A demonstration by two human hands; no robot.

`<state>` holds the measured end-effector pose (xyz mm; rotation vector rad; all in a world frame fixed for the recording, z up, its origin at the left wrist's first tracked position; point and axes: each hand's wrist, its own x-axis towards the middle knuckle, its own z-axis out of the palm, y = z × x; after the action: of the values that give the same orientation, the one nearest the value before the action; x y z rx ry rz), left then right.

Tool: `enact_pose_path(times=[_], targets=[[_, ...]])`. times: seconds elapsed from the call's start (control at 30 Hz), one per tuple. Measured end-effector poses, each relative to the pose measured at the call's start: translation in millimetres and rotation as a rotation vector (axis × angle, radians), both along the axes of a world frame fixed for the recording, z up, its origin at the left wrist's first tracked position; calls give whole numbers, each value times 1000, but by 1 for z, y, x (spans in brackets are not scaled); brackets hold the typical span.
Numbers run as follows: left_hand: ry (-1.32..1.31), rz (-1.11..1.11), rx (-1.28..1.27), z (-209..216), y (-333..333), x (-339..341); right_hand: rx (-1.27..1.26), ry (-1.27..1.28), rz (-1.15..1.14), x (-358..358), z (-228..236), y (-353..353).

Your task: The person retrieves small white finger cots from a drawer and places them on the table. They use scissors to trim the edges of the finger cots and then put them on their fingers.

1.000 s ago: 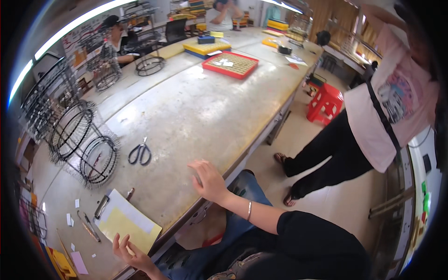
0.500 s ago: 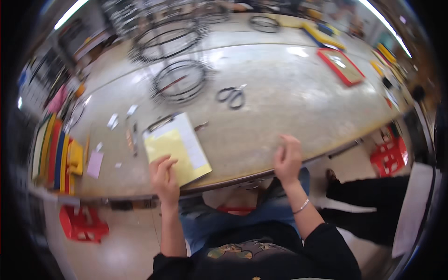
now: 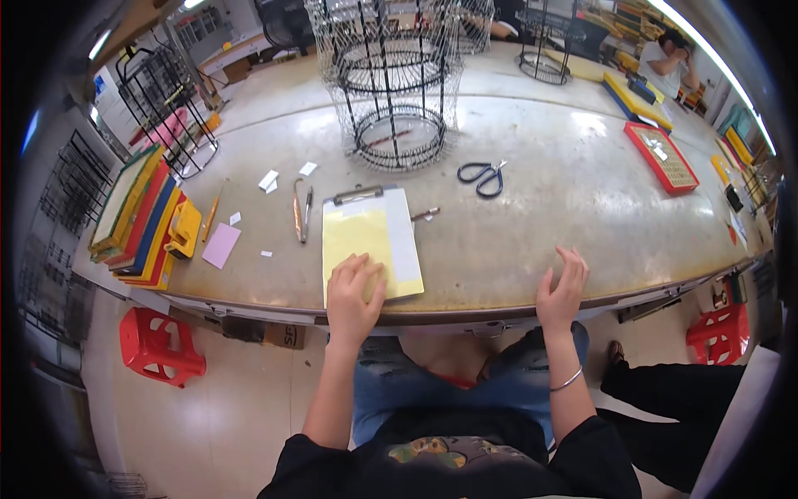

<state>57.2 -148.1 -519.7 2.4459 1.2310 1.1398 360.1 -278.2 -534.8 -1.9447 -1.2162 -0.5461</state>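
My left hand (image 3: 356, 291) is open over the lower edge of a clipboard (image 3: 406, 237), fingers loosely bent at its yellow paper sheet (image 3: 356, 234). Whether the fingertips press on the sheet is hard to tell. White paper shows beside the yellow one, and a metal clip (image 3: 359, 195) sits at the top. Near the table's front edge to the right, my right hand (image 3: 564, 287) is raised with fingers apart, holding nothing. Scissors with dark handles (image 3: 481, 180) lie beyond the clipboard, to its right. A brown-handled tool (image 3: 425, 214) rests by the clipboard's right edge, partly covered.
A tall round black wire frame (image 3: 391, 91) with hanging strands stands behind the clipboard. Leftward lie a pen (image 3: 307, 214), a pink card (image 3: 222, 246) and stacked coloured trays (image 3: 141, 218). A red tray (image 3: 662, 158) is at right. Red stools (image 3: 158, 345) flank the table; a person stands close at right.
The view has swung, so table things appear further right. My left hand now reaches further over the clipboard. The right hand's fingers have spread from a looser curl.
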Motion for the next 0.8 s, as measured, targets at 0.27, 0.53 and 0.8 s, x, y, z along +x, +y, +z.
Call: enact_pose_path(times=[0.27,0.53,0.8], targets=[[199,-148,-134,21,-34,-32,-100,155,649,-60,40,87],[157,-159,-183,12,-36,-25,-278,-22,616,-77,5,193],[119,-114,-152,4,-39,-23,-234,24,648,-53,14,153]])
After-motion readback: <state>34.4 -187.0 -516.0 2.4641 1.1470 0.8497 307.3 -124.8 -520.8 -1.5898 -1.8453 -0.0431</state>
